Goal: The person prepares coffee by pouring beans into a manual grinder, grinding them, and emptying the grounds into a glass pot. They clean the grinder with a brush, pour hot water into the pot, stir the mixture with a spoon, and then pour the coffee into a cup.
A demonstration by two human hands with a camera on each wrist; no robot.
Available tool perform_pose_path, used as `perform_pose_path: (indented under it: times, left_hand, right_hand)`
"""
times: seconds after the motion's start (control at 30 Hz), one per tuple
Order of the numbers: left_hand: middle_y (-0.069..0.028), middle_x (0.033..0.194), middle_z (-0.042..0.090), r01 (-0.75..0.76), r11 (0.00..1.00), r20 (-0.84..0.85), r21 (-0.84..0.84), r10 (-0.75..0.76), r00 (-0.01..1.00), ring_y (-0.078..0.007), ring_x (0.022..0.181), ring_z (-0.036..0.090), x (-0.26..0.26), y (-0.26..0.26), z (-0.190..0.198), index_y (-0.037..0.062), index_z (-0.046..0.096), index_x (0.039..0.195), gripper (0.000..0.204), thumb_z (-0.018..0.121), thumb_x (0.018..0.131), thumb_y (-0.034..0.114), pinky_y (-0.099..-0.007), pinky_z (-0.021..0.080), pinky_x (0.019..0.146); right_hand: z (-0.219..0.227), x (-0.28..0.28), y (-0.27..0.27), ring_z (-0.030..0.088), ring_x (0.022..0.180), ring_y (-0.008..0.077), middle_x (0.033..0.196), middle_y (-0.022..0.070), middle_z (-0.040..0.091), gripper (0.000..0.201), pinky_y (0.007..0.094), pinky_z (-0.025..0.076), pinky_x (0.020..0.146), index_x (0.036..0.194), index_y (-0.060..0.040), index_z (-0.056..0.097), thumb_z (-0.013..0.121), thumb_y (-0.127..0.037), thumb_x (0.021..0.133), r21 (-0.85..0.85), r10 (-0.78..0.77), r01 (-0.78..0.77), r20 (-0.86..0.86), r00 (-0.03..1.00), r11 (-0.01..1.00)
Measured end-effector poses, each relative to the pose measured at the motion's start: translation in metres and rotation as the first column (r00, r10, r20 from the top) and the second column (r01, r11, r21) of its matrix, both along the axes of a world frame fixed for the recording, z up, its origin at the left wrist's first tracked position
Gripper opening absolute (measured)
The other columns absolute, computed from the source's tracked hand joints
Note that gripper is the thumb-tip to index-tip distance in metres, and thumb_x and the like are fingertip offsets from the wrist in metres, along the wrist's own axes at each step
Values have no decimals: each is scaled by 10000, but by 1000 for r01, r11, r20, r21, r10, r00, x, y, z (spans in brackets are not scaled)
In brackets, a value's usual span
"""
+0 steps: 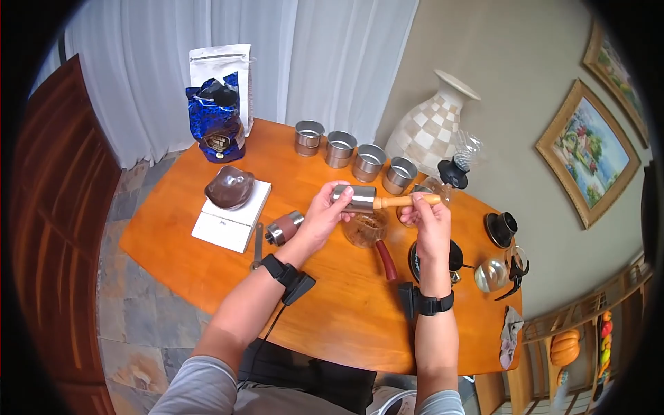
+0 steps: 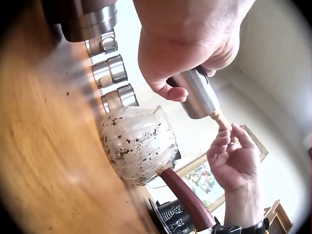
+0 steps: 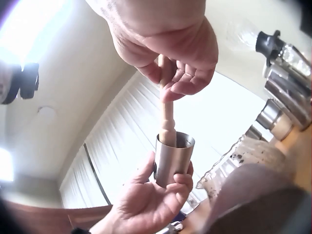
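"Where's the silver metal cylinder point(image 1: 362, 198)?"

"The left hand point(image 1: 322, 216) is gripping it above the orange wooden table point(image 1: 332, 304), the right hand point(image 1: 430, 225) pinching its pale wooden rod point(image 1: 394, 202)"

"What's around?"

"A clear maroon-handled pot point(image 1: 361, 233) is standing below, four round steel cups point(image 1: 341, 151) lining the table's far edge, white curtains point(image 1: 332, 55) hanging behind"

Head view: forward-down over wooden table point(image 1: 332, 297). Wrist views, close: left faces painting point(image 2: 202, 179), right curtain point(image 3: 114, 134); both share metal cup point(image 2: 197, 98).

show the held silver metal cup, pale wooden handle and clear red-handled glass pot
Held silver metal cup point(image 1: 362, 199), head view, side wall
Pale turned wooden handle point(image 3: 167, 114), right wrist view, shaft
Clear red-handled glass pot point(image 2: 136, 144), left wrist view, body
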State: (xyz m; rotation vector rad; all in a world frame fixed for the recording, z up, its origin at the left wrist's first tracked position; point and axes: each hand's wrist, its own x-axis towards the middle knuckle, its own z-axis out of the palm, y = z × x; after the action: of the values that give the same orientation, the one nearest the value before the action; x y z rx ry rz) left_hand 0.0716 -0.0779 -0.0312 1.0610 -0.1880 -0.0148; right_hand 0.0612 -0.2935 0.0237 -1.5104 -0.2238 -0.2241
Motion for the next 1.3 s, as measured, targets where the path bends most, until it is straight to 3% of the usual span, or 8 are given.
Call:
perform_pose_path:
  times: [0.1,0.2,0.33,0.57,0.63,0.93,1.07,1.3]
  left_hand:
    - [-43,976,582,14,999,-6,-33,-14,1000,-113,764,544,-1,3,1,76,468,1220,333,550,995,307,-231,428,644]
    - [-36,960,573,83,993,-28,-80,-85,996,-106,766,534,-1,4,0,80,468,1212,333,551,994,318,-226,424,649]
    - [-29,958,561,78,996,6,-49,-78,997,-104,771,525,2,4,-3,87,464,1208,330,544,996,328,-228,418,646]
    - [-25,872,541,17,996,11,-82,-16,1000,-72,701,512,-2,0,0,52,472,1200,383,563,984,355,-209,415,599]
    - [-26,871,538,23,995,-5,-99,-24,1000,-74,702,509,-2,0,2,51,470,1202,384,561,985,354,-210,412,597]
    - [-27,937,540,64,997,18,-44,-63,998,-94,745,498,0,1,-2,89,465,1240,335,528,1005,319,-226,400,632]
    - [-43,980,569,43,995,-23,-86,-45,999,-111,737,511,3,3,-4,105,486,1221,306,532,1002,315,-227,399,608]
    - [-49,973,568,41,993,4,-112,-41,999,-110,729,509,-1,2,2,74,470,1222,316,522,1008,300,-232,409,606]
  right_hand:
    - [-3,2,4,640,674,139,789,89,670,214,240,489,631,1042,21,625,616,-171,948,244,127,-125,5,992,962]
    - [8,-6,12,643,673,143,787,91,672,211,241,489,633,1037,18,634,620,-170,944,58,-38,33,94,995,998]
    - [6,-6,7,642,673,145,788,93,672,210,244,490,631,1032,16,637,620,-175,945,-116,-50,61,93,994,991]
    - [-1,-2,11,639,662,140,779,97,673,204,245,489,629,1040,6,635,603,-173,949,181,-9,11,-8,1000,983]
    - [-6,2,6,629,641,134,764,96,670,203,244,490,619,1040,7,634,601,-170,945,313,161,-141,-38,986,939]
    - [5,-4,9,609,608,123,723,76,653,220,231,465,588,1008,21,657,593,-180,947,102,-71,69,17,997,992]
    - [-1,-1,2,623,628,127,756,71,670,223,230,470,599,1022,14,658,597,-189,952,213,119,-107,-42,992,971]
    - [0,-5,9,613,635,120,757,61,662,229,234,462,610,1007,10,658,594,-204,956,128,52,-53,12,999,990]
